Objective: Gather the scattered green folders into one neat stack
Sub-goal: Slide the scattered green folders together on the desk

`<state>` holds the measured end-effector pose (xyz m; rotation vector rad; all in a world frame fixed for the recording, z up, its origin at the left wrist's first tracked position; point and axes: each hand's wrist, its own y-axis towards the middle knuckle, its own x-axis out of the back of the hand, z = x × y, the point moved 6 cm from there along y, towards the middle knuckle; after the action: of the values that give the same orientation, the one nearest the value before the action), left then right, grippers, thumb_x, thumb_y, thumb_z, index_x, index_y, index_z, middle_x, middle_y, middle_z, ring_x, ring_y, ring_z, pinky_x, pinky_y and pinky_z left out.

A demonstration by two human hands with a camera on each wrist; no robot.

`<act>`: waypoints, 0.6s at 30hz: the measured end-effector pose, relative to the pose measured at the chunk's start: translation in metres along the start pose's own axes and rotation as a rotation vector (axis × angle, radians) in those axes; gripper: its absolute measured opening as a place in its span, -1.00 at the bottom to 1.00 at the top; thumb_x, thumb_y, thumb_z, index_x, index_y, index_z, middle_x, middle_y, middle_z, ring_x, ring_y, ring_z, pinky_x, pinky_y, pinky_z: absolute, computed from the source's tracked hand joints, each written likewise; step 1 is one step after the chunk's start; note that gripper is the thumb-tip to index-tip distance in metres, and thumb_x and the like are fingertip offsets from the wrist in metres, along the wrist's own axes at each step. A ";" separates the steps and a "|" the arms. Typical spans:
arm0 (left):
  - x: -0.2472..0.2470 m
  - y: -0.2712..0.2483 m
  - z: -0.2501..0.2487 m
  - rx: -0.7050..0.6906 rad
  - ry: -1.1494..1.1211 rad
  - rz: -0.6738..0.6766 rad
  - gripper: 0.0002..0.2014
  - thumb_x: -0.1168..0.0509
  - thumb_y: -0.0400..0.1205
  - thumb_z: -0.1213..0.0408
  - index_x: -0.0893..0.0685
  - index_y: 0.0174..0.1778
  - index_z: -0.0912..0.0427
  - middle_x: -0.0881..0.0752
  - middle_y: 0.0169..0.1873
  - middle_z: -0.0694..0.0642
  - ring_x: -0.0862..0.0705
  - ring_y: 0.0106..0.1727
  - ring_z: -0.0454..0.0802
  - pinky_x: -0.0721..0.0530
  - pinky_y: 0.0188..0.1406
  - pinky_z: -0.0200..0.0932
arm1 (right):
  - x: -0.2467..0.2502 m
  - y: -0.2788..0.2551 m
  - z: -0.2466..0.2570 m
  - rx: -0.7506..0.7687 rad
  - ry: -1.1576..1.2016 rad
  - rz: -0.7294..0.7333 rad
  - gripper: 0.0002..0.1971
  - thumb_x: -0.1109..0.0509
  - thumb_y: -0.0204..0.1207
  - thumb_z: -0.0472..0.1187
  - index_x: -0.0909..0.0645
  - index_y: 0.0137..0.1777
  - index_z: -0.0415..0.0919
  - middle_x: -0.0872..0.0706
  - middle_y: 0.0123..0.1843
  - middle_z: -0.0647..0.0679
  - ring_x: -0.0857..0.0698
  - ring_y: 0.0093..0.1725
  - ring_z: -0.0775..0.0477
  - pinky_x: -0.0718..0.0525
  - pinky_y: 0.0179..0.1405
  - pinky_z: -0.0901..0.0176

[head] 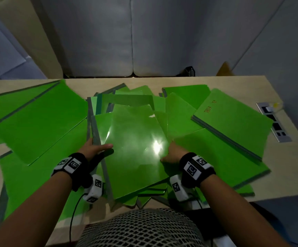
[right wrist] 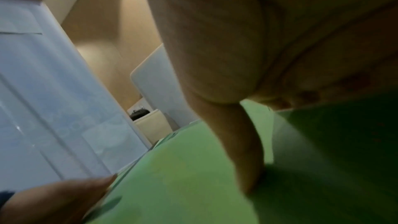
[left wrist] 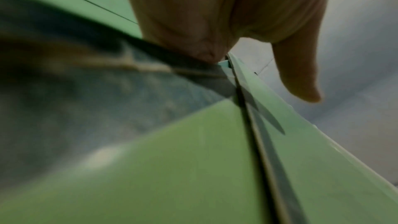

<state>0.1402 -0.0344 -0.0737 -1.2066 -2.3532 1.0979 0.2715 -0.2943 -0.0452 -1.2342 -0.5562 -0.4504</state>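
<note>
Several green folders lie scattered and overlapping across the wooden desk (head: pixel 287 168). A glossy green folder (head: pixel 135 145) sits on top of the middle pile, slightly raised. My left hand (head: pixel 95 148) grips its left edge: the fingers go under the edge and the thumb reaches over the top. In the left wrist view the fingers (left wrist: pixel 193 31) meet the folder's edge (left wrist: pixel 269 108). My right hand (head: pixel 171 154) holds the right edge, fingers tucked beneath. In the right wrist view the right thumb (right wrist: pixel 243 159) presses on the green folder's cover (right wrist: pixel 183 185).
A folder with red writing (head: pixel 232 120) lies at the right, and large folders (head: pixel 37 122) fan out at the left. A socket panel (head: pixel 274 123) is set in the desk's right edge. Grey partitions (head: pixel 132 41) stand behind; a mesh chair back (head: pixel 141 227) is below.
</note>
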 end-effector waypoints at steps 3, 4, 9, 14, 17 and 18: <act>0.001 0.003 0.002 -0.013 0.124 -0.052 0.23 -0.66 0.06 0.46 -0.16 0.64 0.04 -0.32 0.55 0.40 -0.52 0.42 0.35 -0.61 0.32 0.19 | -0.021 -0.003 0.003 0.040 -0.118 0.078 -0.18 -0.47 0.49 0.07 -0.21 0.57 -0.39 -0.49 0.42 -0.25 -0.61 0.22 -0.17 -0.65 0.16 0.09; 0.002 0.004 0.003 -0.023 0.188 -0.082 0.25 -0.67 0.04 0.43 -0.15 0.63 0.02 -0.31 0.56 0.38 -0.47 0.47 0.35 -0.53 0.39 0.25 | -0.023 -0.003 0.003 0.055 -0.172 0.083 -0.13 -0.44 0.49 0.14 -0.16 0.61 -0.34 -0.39 0.52 -0.26 -0.56 0.34 -0.22 -0.62 0.26 0.02; 0.008 0.006 0.005 -0.018 0.267 -0.124 0.25 -0.68 0.00 0.36 -0.17 0.62 0.01 -0.37 0.52 0.37 -0.43 0.48 0.37 -0.42 0.45 0.35 | 0.020 0.011 -0.032 -0.002 -0.129 -0.281 -0.29 -0.33 0.53 0.20 -0.30 0.57 -0.17 -0.30 0.60 -0.23 -0.37 0.55 -0.27 -0.48 0.47 -0.22; 0.008 0.007 0.005 -0.002 0.303 -0.125 0.28 -0.68 -0.01 0.32 -0.14 0.63 0.06 -0.37 0.53 0.35 -0.42 0.49 0.35 -0.39 0.48 0.34 | 0.071 0.032 -0.108 -0.300 -0.030 -0.474 -0.02 -0.27 0.52 0.29 0.15 0.71 -0.19 0.11 0.73 -0.26 0.04 0.70 -0.34 -0.07 0.58 -0.49; 0.007 0.008 0.005 -0.003 0.314 -0.127 0.17 -0.65 0.17 0.41 -0.12 0.64 0.10 -0.36 0.53 0.36 -0.40 0.51 0.35 -0.37 0.50 0.31 | 0.070 0.047 -0.132 -0.307 0.024 -0.404 -0.03 -0.17 0.54 0.35 0.25 0.71 -0.14 0.17 0.75 -0.18 0.10 0.71 -0.31 -0.02 0.53 -0.58; 0.007 0.009 0.005 -0.006 0.320 -0.132 0.13 -0.63 0.22 0.43 -0.11 0.65 0.10 -0.35 0.54 0.36 -0.39 0.51 0.35 -0.37 0.50 0.31 | 0.067 0.050 -0.133 -0.288 0.009 -0.389 -0.05 -0.15 0.54 0.37 0.21 0.71 -0.11 0.13 0.75 -0.15 0.07 0.71 -0.30 -0.05 0.50 -0.60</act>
<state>0.1380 -0.0280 -0.0838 -1.1163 -2.1561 0.7896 0.3744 -0.4106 -0.0718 -1.3997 -0.7460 -0.8878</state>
